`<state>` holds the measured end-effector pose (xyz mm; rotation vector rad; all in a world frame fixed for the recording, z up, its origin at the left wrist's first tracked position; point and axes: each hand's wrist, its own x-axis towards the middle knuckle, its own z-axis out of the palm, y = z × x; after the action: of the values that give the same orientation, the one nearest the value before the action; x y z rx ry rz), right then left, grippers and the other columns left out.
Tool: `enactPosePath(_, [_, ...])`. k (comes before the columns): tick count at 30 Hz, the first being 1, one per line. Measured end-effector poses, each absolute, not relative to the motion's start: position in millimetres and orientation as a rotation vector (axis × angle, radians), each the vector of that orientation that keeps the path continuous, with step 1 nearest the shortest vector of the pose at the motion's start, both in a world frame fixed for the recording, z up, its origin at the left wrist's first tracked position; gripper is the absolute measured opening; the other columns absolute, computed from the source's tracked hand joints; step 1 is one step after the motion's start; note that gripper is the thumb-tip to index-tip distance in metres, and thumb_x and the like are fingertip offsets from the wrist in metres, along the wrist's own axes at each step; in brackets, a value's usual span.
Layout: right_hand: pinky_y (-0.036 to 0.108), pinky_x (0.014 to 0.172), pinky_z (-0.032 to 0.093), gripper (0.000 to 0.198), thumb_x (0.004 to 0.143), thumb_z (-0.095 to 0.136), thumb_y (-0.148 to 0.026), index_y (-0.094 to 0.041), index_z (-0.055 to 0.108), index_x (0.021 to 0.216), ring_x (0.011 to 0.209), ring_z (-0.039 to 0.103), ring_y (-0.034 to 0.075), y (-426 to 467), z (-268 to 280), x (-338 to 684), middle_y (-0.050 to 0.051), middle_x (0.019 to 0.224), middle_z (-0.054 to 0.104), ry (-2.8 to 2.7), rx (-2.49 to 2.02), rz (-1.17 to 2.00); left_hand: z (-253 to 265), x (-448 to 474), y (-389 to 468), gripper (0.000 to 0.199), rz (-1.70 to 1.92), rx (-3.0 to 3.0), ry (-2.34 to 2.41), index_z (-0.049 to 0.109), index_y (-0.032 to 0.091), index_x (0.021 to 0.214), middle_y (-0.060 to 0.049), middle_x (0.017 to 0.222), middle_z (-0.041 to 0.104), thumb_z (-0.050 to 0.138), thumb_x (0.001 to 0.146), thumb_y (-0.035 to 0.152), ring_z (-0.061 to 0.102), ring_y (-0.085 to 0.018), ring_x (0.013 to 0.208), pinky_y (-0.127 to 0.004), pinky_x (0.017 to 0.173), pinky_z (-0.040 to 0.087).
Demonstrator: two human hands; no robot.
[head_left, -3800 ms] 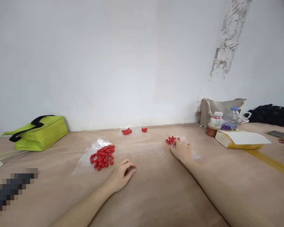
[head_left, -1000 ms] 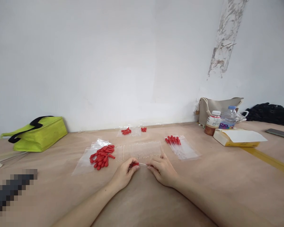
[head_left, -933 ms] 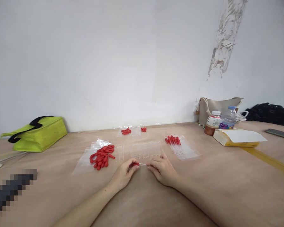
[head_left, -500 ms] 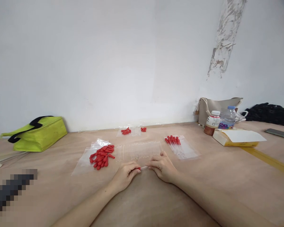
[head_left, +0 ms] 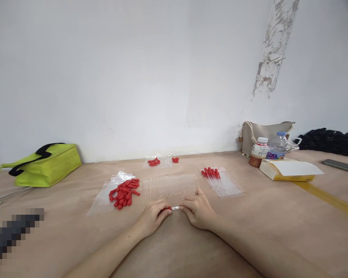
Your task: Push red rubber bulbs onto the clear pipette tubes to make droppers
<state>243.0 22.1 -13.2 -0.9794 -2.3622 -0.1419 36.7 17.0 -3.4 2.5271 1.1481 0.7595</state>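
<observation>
My left hand (head_left: 154,216) is closed on a red rubber bulb (head_left: 168,208), mostly hidden by the fingers. My right hand (head_left: 199,211) pinches a clear dropper tube (head_left: 175,208), whose near end meets the bulb; the fingers hide the rest of it. Just beyond my hands lies a row of clear dropper tubes (head_left: 178,184), with a few more to its left. A pile of red rubber bulbs (head_left: 124,193) rests on a clear plastic bag (head_left: 100,200) at left. To the right, several droppers with red bulbs (head_left: 211,175) lie on another clear bag (head_left: 232,187).
Near the wall, a clear bag (head_left: 146,165) has red bulbs and tubes on it. A lime green bag (head_left: 50,166) stands at far left. Two bottles, one with a white cap (head_left: 259,152), a tissue pack (head_left: 290,170) and a phone (head_left: 340,166) are at right.
My hands stay in nearly the same place, the right one slightly lower. The tube between them now shows more level. The camera view has shifted a little.
</observation>
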Motion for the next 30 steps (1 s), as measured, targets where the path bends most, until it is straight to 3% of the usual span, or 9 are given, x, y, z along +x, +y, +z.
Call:
enactPosePath(20, [0.027, 0.067, 0.023, 0.027, 0.086, 0.039, -0.023, -0.018, 0.057, 0.066, 0.059, 0.048, 0.009, 19.6, -10.5, 231.6, -0.001, 0.064, 0.062, -2.392, -1.084, 0.029, 0.6, 37.2, 13.0, 0.024, 0.766, 2.628, 1.056, 0.057, 0.017, 0.080, -0.002, 0.074, 0.055, 0.036, 0.088, 0.026, 0.051, -0.014, 0.069, -0.024, 0.064, 0.040])
enactPosePath(23, [0.029, 0.068, 0.022, 0.022, 0.084, 0.042, -0.026, -0.020, 0.060, 0.073, 0.071, 0.049, 0.013, 16.0, -2.9, 234.0, 0.001, 0.072, 0.062, -2.435, -1.017, -0.101, -0.1, 33.9, 15.5, 0.023, 0.803, 2.628, 1.029, 0.058, 0.019, 0.087, -0.003, 0.079, 0.057, 0.036, 0.088, 0.027, 0.052, -0.014, 0.073, -0.025, 0.067, 0.041])
enactPosePath(26, [0.030, 0.069, 0.021, 0.019, 0.081, 0.045, -0.026, -0.021, 0.062, 0.075, 0.074, 0.048, 0.014, 12.7, 2.4, 236.3, 0.002, 0.072, 0.061, -2.463, -1.007, -0.204, -1.4, 28.1, 17.7, 0.024, 0.903, 2.589, 1.081, 0.053, 0.022, 0.106, -0.005, 0.097, 0.056, 0.041, 0.086, 0.026, 0.052, -0.016, 0.086, -0.029, 0.077, 0.042])
enactPosePath(30, [0.030, 0.067, 0.022, 0.022, 0.081, 0.044, -0.026, -0.020, 0.062, 0.071, 0.070, 0.050, 0.014, 24.0, 6.9, 249.1, 0.002, 0.070, 0.061, -2.272, -1.281, -0.179, -2.1, 20.0, 17.9, 0.036, 0.982, 2.480, 1.272, 0.042, 0.024, 0.118, -0.006, 0.102, 0.051, 0.045, 0.083, 0.028, 0.052, -0.015, 0.077, -0.028, 0.068, 0.045])
